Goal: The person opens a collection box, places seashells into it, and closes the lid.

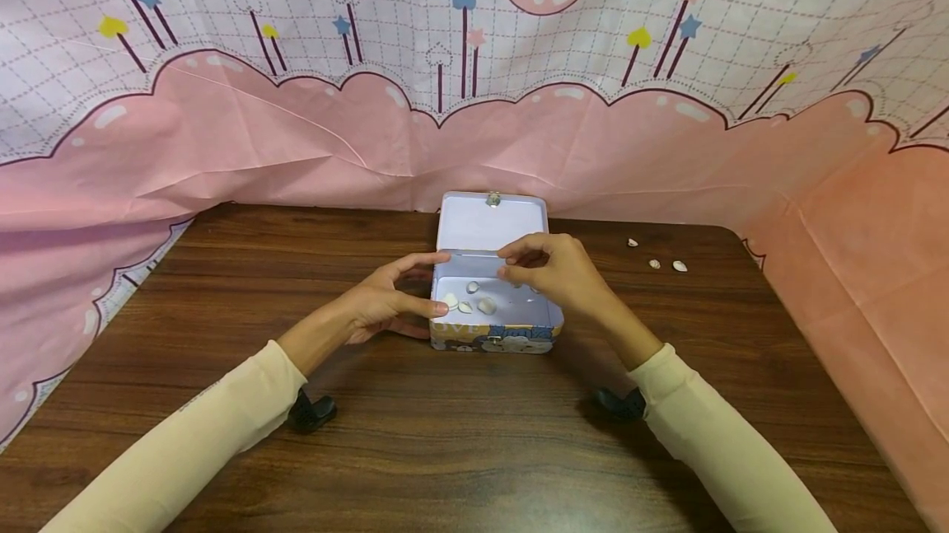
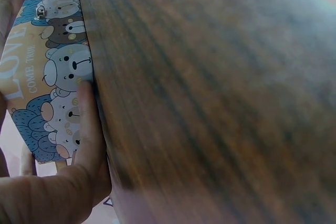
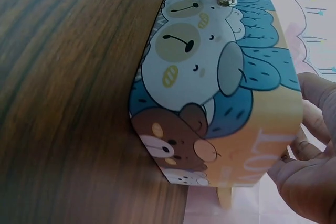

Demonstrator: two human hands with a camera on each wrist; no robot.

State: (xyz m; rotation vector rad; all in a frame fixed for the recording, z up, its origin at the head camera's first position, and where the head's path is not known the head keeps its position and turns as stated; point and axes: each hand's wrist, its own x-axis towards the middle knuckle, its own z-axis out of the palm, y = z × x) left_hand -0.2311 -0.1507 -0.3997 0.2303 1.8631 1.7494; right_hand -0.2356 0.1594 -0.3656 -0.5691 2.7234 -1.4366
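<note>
A hinged tin box [image 1: 497,338] with cartoon bears and the word LOVE stands on the table, its lid [image 1: 491,224] raised at the back. Several pale seashells [image 1: 486,306] lie inside it, mostly toward the left. My left hand [image 1: 374,298] holds the box's left side, the thumb at the front rim and a finger near the back corner. Over the right half of the box is my right hand [image 1: 567,273], thumb and forefinger bent toward each other. Whether a shell is between those fingertips cannot be made out. In the right wrist view, the box front partly hides this hand [image 3: 307,166].
Three small shells [image 1: 655,264] lie on the brown wooden table [image 1: 474,442], right of the box. A pink patterned cloth [image 1: 319,154] hangs behind the table and along its sides. Under each wrist shows a black device [image 1: 315,412].
</note>
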